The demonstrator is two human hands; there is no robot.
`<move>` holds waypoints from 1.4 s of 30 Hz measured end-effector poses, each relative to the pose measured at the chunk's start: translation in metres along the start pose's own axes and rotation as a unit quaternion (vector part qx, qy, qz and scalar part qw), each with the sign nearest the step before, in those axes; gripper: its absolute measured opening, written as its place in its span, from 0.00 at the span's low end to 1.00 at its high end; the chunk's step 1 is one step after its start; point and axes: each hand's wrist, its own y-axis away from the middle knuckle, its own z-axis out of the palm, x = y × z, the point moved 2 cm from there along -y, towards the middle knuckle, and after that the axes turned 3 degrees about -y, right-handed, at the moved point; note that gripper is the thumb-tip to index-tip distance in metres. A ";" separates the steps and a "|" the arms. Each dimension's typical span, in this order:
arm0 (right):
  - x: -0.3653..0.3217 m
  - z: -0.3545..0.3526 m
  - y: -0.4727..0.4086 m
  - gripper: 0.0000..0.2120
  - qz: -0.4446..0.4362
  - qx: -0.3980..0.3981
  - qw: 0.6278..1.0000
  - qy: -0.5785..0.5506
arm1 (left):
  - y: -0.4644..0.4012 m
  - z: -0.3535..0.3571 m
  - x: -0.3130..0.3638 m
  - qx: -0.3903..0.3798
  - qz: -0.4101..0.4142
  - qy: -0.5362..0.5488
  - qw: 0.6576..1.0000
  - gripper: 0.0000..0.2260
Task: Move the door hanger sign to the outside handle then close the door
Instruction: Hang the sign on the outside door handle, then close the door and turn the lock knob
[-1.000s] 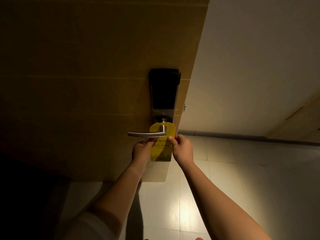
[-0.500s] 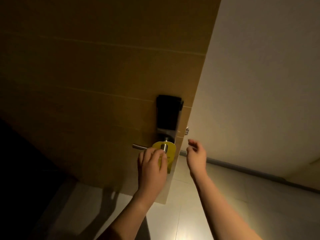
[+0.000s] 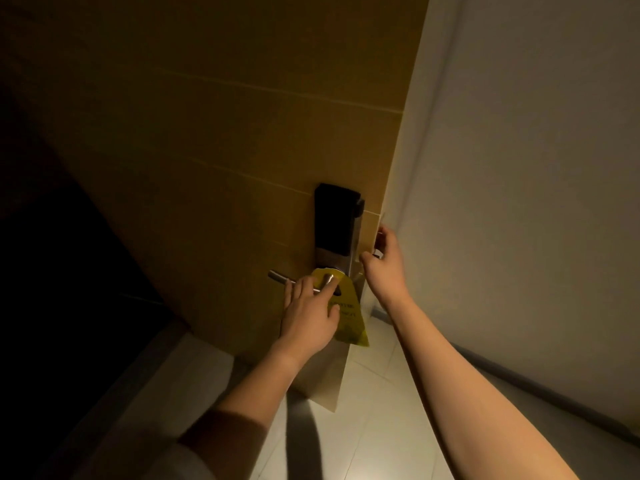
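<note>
A yellow door hanger sign point(image 3: 350, 318) hangs on the silver lever handle point(image 3: 278, 277) of the brown wooden door point(image 3: 214, 161), below a black electronic lock panel point(image 3: 334, 223). My left hand point(image 3: 308, 313) lies over the handle, fingers curled on the lever and partly covering the sign. My right hand point(image 3: 386, 263) is at the door's free edge, beside the latch, fingers apart and touching or nearly touching the edge. The door stands ajar.
A pale wall point(image 3: 536, 202) rises right of the door edge, with a dark skirting strip point(image 3: 519, 386) along its base. Light floor tiles point(image 3: 374, 427) lie below. The left side is dark.
Both hands let go of the sign. My left hand moved up onto the lever handle; my right hand shifted right and up to the door's edge. The sign now hangs free and tilted.
</note>
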 end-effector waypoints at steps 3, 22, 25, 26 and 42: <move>-0.001 -0.002 0.009 0.26 -0.003 -0.018 1.000 0.005 | 0.006 -0.001 0.002 -0.025 -0.011 0.020 0.999 0.23; -0.005 0.016 0.135 0.15 -0.056 -0.141 0.987 -0.053 | 0.147 -0.015 -0.008 0.171 -0.168 0.172 0.955 0.10; -0.008 0.026 0.158 0.15 -0.061 -0.165 0.982 -0.073 | 0.174 -0.027 -0.010 0.213 -0.207 0.206 0.932 0.11; -0.010 0.030 0.166 0.15 -0.061 -0.170 0.980 -0.079 | 0.184 -0.032 -0.011 0.225 -0.226 0.226 0.921 0.10; -0.047 0.136 0.273 0.18 -0.244 -0.288 0.925 -0.045 | 0.281 -0.100 -0.051 0.416 -0.362 0.354 0.756 0.37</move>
